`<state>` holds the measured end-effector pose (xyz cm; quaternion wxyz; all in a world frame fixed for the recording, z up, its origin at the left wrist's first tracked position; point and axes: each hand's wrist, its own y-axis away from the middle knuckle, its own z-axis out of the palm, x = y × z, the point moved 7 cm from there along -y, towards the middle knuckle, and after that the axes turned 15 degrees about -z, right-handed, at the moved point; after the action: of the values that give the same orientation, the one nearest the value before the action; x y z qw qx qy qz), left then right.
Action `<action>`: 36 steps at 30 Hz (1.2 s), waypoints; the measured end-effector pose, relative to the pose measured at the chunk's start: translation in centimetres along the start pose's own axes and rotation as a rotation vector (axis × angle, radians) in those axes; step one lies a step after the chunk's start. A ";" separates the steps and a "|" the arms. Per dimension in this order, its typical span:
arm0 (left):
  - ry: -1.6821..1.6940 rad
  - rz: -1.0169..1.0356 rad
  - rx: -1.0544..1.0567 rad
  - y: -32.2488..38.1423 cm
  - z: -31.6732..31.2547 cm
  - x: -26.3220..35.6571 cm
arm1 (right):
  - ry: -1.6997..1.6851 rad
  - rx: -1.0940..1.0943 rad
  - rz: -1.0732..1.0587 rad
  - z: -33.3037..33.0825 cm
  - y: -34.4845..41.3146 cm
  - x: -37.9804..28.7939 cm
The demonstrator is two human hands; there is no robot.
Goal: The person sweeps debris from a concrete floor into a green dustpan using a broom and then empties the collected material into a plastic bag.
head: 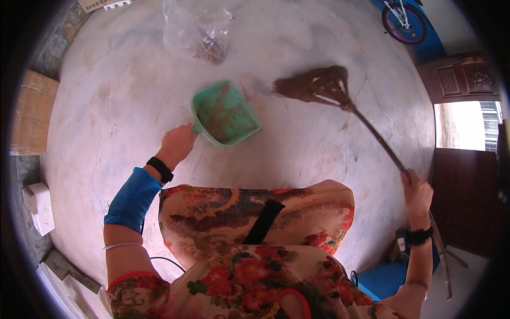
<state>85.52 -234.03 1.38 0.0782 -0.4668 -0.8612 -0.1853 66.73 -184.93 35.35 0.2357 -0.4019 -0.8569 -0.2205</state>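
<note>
My left hand [178, 146] grips the short handle of a green plastic dustpan [227, 115]. Brown dirt lies in the pan, and its open edge faces right. My right hand [416, 194] is closed around the long thin handle of a brown broom [318, 87]. The broom's bristle head fans out to the left, on or just above the concrete floor [279, 159], up and to the right of the dustpan and apart from it. A smear of dark dust shows on the floor between the bristles and the pan.
A clear plastic bag [199, 32] with brown debris rests ahead. A cardboard box [34, 113] and a white box [41, 209] line the left wall. A bicycle wheel [404, 24] is at upper right, and a dark wooden door [462, 199] beside a bright doorway at right.
</note>
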 end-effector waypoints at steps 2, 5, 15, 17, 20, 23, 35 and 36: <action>0.009 0.003 0.008 -0.2 0.7 0.2 | -0.111 0.034 -0.055 0.0 1.1 -2.4; 0.003 0.002 0.025 -0.5 0.6 -0.2 | -0.265 0.073 -0.060 -2.3 1.3 -4.1; -0.059 -0.035 0.008 1.5 -1.2 -3.1 | -0.200 0.181 0.033 -1.2 -4.0 -2.9; -0.043 -0.037 0.016 1.6 -1.0 -3.1 | -0.065 0.189 -0.055 0.5 -5.2 -4.3; -0.027 -0.050 0.008 1.6 -0.7 -3.0 | -0.136 0.152 -0.161 1.2 -3.8 -5.7; -0.031 -0.062 0.004 0.9 -0.6 -2.7 | -0.220 0.141 -0.161 0.3 -1.4 -4.8; 0.141 -0.026 0.149 2.2 -5.7 -2.9 | -0.302 0.155 0.243 4.4 3.2 1.0; 0.148 -0.033 0.172 2.4 -7.3 -2.8 | -0.265 0.130 0.271 5.2 3.4 1.3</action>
<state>88.83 -237.89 7.81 0.1785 -0.4291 -0.8733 -0.1459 67.52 -179.23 32.60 0.1738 -0.5231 -0.8309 -0.0761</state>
